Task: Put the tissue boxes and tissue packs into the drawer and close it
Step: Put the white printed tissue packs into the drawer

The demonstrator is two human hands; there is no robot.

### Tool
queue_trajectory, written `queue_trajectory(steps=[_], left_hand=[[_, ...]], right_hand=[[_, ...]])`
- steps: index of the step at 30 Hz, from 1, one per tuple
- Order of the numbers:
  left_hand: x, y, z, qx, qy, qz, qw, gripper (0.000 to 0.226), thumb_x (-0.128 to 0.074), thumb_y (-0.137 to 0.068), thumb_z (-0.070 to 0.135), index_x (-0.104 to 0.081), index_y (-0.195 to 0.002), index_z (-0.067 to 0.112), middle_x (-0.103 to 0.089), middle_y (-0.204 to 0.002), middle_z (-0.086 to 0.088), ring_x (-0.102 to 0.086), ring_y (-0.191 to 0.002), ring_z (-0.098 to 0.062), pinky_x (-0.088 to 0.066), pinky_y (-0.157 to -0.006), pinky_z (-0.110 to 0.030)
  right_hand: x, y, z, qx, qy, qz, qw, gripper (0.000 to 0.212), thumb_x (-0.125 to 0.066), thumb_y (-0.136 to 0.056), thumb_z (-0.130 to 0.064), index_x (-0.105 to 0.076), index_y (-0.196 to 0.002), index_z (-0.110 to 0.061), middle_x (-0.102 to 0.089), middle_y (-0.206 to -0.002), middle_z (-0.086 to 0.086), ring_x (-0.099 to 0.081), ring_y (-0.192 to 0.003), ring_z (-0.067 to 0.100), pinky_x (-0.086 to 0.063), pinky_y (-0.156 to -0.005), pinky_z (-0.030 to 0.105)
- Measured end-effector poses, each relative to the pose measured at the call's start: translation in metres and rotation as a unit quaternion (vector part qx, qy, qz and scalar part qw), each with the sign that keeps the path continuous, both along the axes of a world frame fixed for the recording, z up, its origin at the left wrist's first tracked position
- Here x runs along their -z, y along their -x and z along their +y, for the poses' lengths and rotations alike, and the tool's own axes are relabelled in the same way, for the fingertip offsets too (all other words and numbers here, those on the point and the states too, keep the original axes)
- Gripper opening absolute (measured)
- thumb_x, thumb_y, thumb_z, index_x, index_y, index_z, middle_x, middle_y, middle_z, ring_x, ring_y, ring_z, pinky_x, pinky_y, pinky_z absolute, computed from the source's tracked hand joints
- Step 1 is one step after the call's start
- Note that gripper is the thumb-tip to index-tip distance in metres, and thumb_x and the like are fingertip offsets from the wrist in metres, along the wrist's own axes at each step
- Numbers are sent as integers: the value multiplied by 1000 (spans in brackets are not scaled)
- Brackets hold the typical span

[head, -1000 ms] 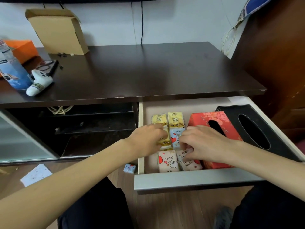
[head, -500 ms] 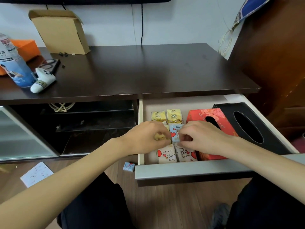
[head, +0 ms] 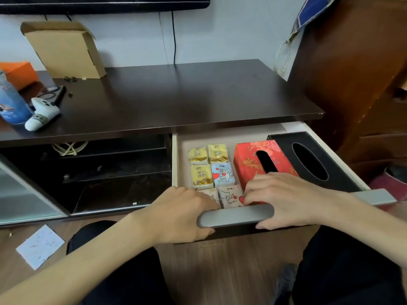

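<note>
The drawer (head: 236,217) stands pulled out under the dark desk. Inside lie three yellow tissue packs (head: 201,176), a blue heart-print pack (head: 222,173) and two white heart-print packs (head: 230,195) in two columns. To their right sit a red floral tissue box (head: 248,159) and a black tissue box (head: 308,159). My left hand (head: 180,214) grips the grey front edge of the drawer at its left end. My right hand (head: 284,199) grips the same edge further right, fingers over the rim and thumb under it.
The dark desk top (head: 176,95) overhangs the drawer's back. On it stand a cardboard box (head: 63,49), a blue bottle (head: 11,102) and a white controller (head: 41,115). A wooden cabinet (head: 352,73) is to the right. A paper card (head: 40,245) lies on the floor.
Both hands have left the tissue packs and moved back to grip the drawer's front edge. The packs now lie uncovered in the drawer.
</note>
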State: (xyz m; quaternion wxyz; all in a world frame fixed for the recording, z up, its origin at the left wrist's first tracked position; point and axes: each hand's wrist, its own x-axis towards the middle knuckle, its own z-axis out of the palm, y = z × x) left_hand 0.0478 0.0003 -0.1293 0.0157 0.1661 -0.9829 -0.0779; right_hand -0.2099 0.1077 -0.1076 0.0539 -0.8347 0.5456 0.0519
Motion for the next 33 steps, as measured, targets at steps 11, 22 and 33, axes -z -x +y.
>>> queue_trajectory(steps=[11,22,33], left_hand=[[16,3,-20,-53,6,42,998,46,-54,-89,61,-55,-128,38,-67,-123,16,-61,-112,-8,-57,-80,-34],[31,14,-76,-142,37,135,980,55,-64,-82,66,-67,-123,29,-71,-115,10,-63,-104,-9,-50,-78,-26],[43,-2,-83,-130,23,193,972,46,-71,-88,40,-65,-130,22,-68,-118,5,-54,-109,-9,-52,-86,-30]], right_hand=[[8,6,-14,54,61,-15,997,56,-69,-89,-57,-64,-137,-30,-48,-117,-17,-38,-106,3,-46,-77,26],[15,13,-65,126,90,-43,987,53,-71,-92,-49,-62,-140,-28,-42,-109,-18,-33,-100,1,-27,-64,13],[32,0,-77,153,184,-41,970,56,-76,-84,-52,-71,-129,-21,-51,-104,-14,-42,-98,9,-39,-69,28]])
